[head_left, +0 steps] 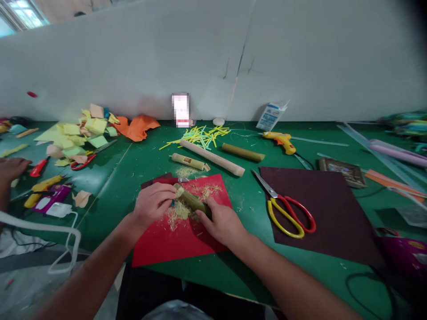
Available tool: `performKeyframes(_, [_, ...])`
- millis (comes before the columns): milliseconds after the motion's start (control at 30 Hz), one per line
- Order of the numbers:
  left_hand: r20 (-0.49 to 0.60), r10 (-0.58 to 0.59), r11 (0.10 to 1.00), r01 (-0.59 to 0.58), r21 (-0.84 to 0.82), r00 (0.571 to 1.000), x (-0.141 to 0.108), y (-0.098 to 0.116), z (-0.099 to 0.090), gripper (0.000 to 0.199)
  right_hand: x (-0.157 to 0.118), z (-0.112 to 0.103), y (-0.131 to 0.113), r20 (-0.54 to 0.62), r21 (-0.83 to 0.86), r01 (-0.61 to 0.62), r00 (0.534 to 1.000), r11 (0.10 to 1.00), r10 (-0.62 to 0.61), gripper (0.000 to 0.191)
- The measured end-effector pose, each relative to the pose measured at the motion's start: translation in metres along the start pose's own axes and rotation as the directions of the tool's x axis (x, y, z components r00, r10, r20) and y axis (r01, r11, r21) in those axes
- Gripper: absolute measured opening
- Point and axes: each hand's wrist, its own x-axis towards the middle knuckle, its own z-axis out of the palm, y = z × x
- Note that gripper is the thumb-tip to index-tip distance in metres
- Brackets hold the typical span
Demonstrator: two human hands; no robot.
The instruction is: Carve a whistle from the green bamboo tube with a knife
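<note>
A green bamboo tube (pixel 193 201) lies at a slant over a red sheet (pixel 173 246), its pale cut end toward the left. My right hand (pixel 225 220) is wrapped round the tube's near right end, thumb along its side. My left hand (pixel 154 201) is closed at the pale end; whatever its fingers pinch is mostly hidden. Fine shavings (pixel 180 211) are heaped under and around the tube. Just beyond my left hand lies a tool with a red handle (pixel 167 180). A shorter bamboo piece with a cut opening (pixel 188 161) rests behind it.
Behind are a pale rod (pixel 213 158), another bamboo tube (pixel 243 152) and yellow-green strips (pixel 202 137). Scissors (pixel 287 209) lie on a dark sheet (pixel 333 222), right. A yellow glue gun (pixel 280 141) sits further back. Paper scraps (pixel 83 133) and another person's hand (pixel 13 169) are left.
</note>
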Motion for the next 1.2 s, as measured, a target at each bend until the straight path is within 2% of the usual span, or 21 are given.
performKeyframes(133, [-0.024, -0.124, 0.992, 0.124, 0.025, 0.992, -0.008, 0.001, 0.007, 0.017, 0.001, 0.001, 0.0, 0.004, -0.005, -0.01, 1.0, 1.0, 0.01, 0.033])
performKeyframes(233, [-0.033, -0.283, 0.959, 0.283, -0.003, 0.959, -0.012, 0.006, 0.008, 0.012, 0.001, 0.001, -0.001, 0.004, -0.012, -0.018, 1.0, 1.0, 0.018, 0.034])
performKeyframes(300, [-0.029, -0.438, 0.899, 0.438, -0.01, 0.898, -0.014, 0.011, 0.007, 0.01, 0.001, 0.0, -0.001, 0.0, -0.015, -0.019, 1.0, 1.0, 0.019, 0.034])
performKeyframes(367, [0.011, -0.573, 0.82, 0.573, -0.012, 0.82, -0.016, 0.014, 0.004, 0.009, 0.001, 0.001, -0.001, -0.007, -0.017, -0.014, 1.0, 1.0, 0.014, 0.033])
performKeyframes(400, [0.062, -0.617, 0.785, 0.619, -0.023, 0.785, -0.017, 0.015, 0.003, 0.011, 0.001, 0.001, -0.001, -0.01, -0.019, -0.009, 1.0, 1.0, 0.009, 0.033])
performKeyframes(467, [0.178, -0.641, 0.749, 0.659, -0.067, 0.746, -0.019, 0.015, 0.001, 0.014, 0.0, 0.002, -0.001, -0.019, -0.028, -0.001, 1.0, 1.0, 0.0, 0.034])
performKeyframes(500, [0.201, -0.636, 0.748, 0.659, -0.08, 0.746, -0.02, 0.013, 0.0, 0.015, 0.0, 0.003, -0.001, -0.025, -0.035, 0.002, 1.0, 0.999, -0.003, 0.034])
performKeyframes(567, [0.136, -0.623, 0.774, 0.632, -0.036, 0.77, -0.02, 0.006, -0.002, 0.016, -0.001, 0.004, -0.001, -0.039, -0.055, 0.008, 0.999, 0.998, -0.01, 0.035])
performKeyframes(633, [0.018, -0.578, 0.811, 0.572, 0.119, 0.816, -0.017, -0.005, -0.004, 0.016, -0.002, 0.004, -0.001, -0.061, -0.085, 0.013, 0.998, 0.996, -0.018, 0.035])
performKeyframes(667, [0.004, -0.545, 0.82, 0.532, 0.211, 0.838, -0.015, -0.012, -0.005, 0.016, -0.002, 0.003, -0.002, -0.075, -0.102, 0.019, 0.997, 0.995, -0.027, 0.034])
performKeyframes(733, [0.072, -0.496, 0.826, 0.445, 0.346, 0.865, -0.009, -0.026, -0.007, 0.019, -0.003, 0.001, -0.003, -0.105, -0.135, 0.042, 0.993, 0.99, -0.057, 0.031])
performKeyframes(867, [0.243, -0.474, 0.849, 0.366, 0.382, 0.846, 0.005, -0.046, -0.003, 0.028, -0.001, -0.002, -0.003, -0.141, -0.188, 0.097, 0.982, 0.977, -0.124, 0.028])
performKeyframes(1000, [0.347, -0.456, 0.866, 0.319, 0.385, 0.82, 0.013, -0.05, 0.003, 0.032, -0.001, -0.001, -0.001, -0.163, -0.216, 0.108, 0.976, 0.97, -0.145, 0.027])
performKeyframes(1100, [0.386, -0.45, 0.87, 0.299, 0.392, 0.805, 0.015, -0.05, 0.004, 0.03, -0.001, 0.0, 0.001, -0.179, -0.227, 0.104, 0.973, 0.968, -0.146, 0.026])
performKeyframes(1200, [0.358, -0.468, 0.858, 0.318, 0.404, 0.808, 0.014, -0.049, -0.001, 0.028, -0.001, 0.001, 0.001, -0.191, -0.23, 0.104, 0.97, 0.968, -0.149, 0.025])
